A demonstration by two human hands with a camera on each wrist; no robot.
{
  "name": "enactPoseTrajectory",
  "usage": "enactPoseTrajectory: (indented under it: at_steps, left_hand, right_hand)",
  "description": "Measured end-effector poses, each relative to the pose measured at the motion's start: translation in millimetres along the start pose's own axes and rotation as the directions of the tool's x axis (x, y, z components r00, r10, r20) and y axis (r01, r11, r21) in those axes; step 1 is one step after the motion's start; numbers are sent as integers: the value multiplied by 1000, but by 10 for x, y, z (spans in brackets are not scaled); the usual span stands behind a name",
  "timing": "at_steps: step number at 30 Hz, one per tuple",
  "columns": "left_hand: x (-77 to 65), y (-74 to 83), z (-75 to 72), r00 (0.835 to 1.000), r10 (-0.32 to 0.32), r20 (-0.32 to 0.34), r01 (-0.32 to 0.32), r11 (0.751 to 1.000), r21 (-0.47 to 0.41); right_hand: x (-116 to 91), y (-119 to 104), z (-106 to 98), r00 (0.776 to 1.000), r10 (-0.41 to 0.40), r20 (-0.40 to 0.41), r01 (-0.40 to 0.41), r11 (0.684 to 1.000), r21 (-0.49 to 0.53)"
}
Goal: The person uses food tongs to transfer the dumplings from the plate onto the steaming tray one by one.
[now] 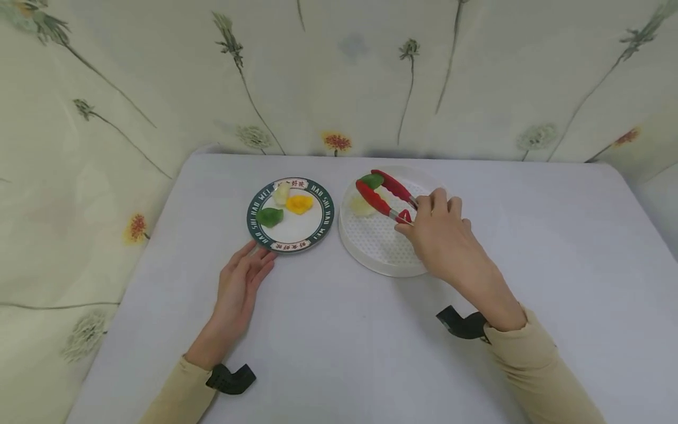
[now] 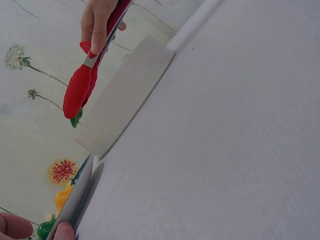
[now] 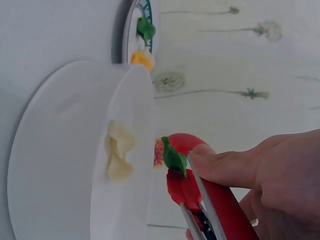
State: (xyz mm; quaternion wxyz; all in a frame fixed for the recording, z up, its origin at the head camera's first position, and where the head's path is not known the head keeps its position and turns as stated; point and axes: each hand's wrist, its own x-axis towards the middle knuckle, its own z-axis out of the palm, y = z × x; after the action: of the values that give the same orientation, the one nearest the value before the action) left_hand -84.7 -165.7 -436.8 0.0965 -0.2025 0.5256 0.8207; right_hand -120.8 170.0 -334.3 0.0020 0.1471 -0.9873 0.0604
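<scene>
My right hand (image 1: 445,235) grips a pair of red-tipped metal tongs (image 3: 220,205) over the round white steamer tray (image 1: 371,262). A green dumpling (image 3: 174,157) is between the tong tips, above the tray's rim in the right wrist view. One pale dumpling (image 3: 119,150) lies inside the tray. To the left, my left hand (image 1: 238,280) holds the near left rim of a plate (image 1: 316,234) with a dark green lettered border, fingertips on either side of its edge. On the plate are a green dumpling (image 1: 269,217), a yellow dumpling (image 1: 299,204) and a pale dumpling (image 1: 281,193).
Plate and tray stand side by side on a white-covered table (image 1: 339,341). Behind the table's far edge hangs a pale cloth (image 1: 349,88) printed with flowers. A dark strap piece (image 1: 231,380) is at the left wrist, with another (image 1: 462,324) at the right.
</scene>
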Motion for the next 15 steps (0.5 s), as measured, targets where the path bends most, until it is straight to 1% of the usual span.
enactPoseTrajectory:
  at_steps: [3,7,10,15]
  left_hand:
    - [22,-19,0,1000,0,-7,0,1000,3]
    - [52,-34,7,1000,-1,1,1,1000,8]
    - [59,-36,8,1000,-2,5,2,1000,8]
    - [44,-38,-20,1000,10,-8,-10,1000,-1]
  right_hand:
    - [-22,109,8,1000,20,4,-20,999,27]
    - [-40,243,16,998,57,13,-57,997,44]
    - [-38,319,26,997,71,18,-72,997,40]
    - [1,383,63,997,78,18,-79,997,21]
